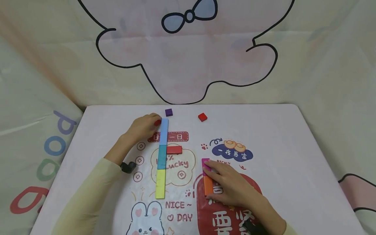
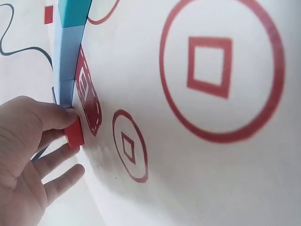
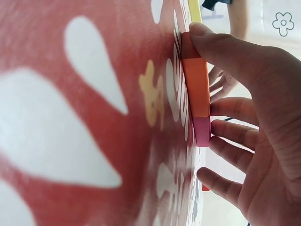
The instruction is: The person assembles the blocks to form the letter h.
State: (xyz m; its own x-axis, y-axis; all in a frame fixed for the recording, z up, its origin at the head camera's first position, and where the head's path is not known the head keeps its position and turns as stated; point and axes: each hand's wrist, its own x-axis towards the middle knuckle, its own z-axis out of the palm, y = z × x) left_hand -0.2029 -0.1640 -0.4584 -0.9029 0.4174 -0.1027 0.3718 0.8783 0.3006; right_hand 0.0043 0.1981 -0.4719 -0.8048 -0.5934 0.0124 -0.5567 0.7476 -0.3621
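Observation:
My left hand [image 1: 145, 125] pinches a small red block [image 2: 74, 133] at the far end of a straight row. That row runs from a light blue block [image 1: 164, 130] through a teal block [image 1: 162, 156] to a yellow block [image 1: 160, 183]. To its right, the fingers of my right hand [image 1: 232, 182] rest fairly straight on a shorter row, a magenta block [image 3: 202, 132] and an orange block [image 3: 196, 87] end to end. In the right wrist view the thumb touches the orange block's near end. A flat red block [image 1: 174, 150] lies against the teal block's right side.
Toward the back edge lie a small purple block [image 1: 168, 112] and a small red cube [image 1: 202, 117]. The white table covering [image 1: 293, 147] carries printed pictures and lettering. A patterned curtain [image 1: 188, 65] hangs right behind the table.

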